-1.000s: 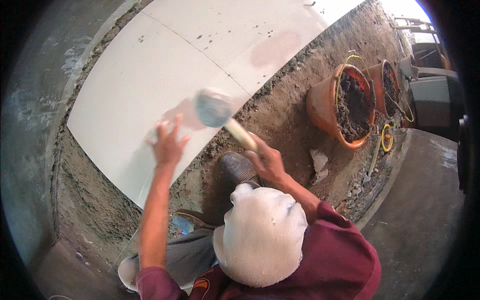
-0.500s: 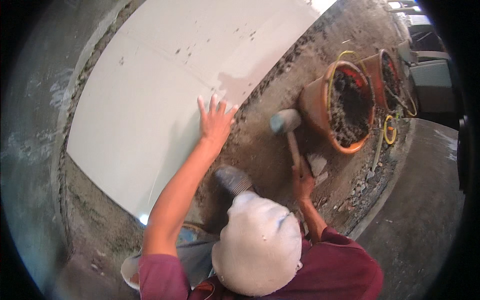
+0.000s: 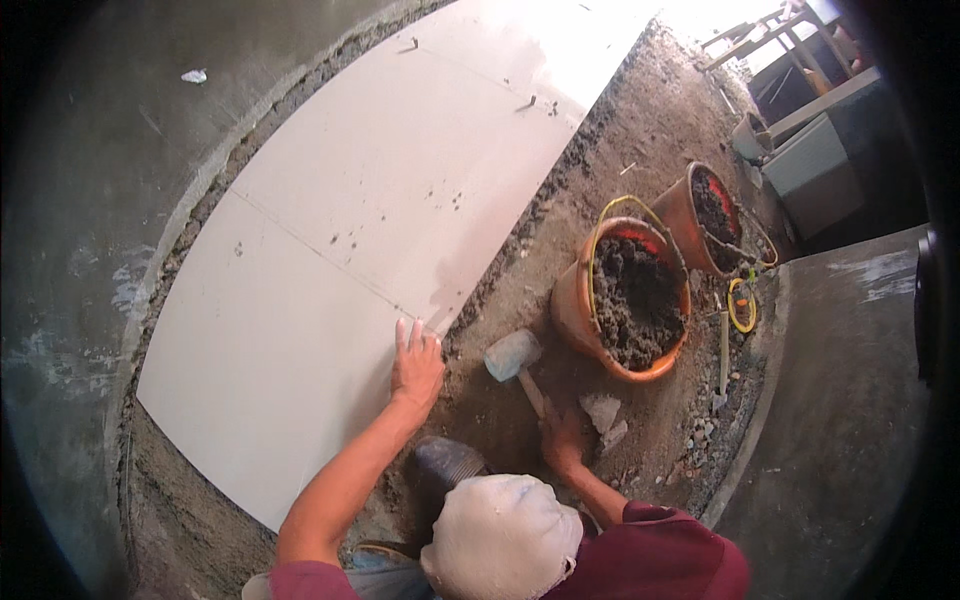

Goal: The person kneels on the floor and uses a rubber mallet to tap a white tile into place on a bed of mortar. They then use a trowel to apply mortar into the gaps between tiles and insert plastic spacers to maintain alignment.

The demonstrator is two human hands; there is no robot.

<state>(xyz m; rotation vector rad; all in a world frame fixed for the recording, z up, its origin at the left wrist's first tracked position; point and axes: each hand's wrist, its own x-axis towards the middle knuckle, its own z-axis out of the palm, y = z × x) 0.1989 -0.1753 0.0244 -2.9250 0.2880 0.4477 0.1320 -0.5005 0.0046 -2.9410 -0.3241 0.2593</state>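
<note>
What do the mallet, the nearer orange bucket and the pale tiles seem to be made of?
Mallet: head perhaps rubber, blunt and dull; tan handle perhaps wood, slim and straight.
Nearer orange bucket: probably plastic, from its smooth wall and slightly glossy rim.
Pale tiles: likely ceramic, smooth, with glare at the far end.

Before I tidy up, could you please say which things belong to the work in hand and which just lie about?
Work in hand:
mallet, held by the right hand
pale tile beneath the left hand
orange buckets, probably

Lying about, seemingly:
broken chunks
yellow ring
</note>
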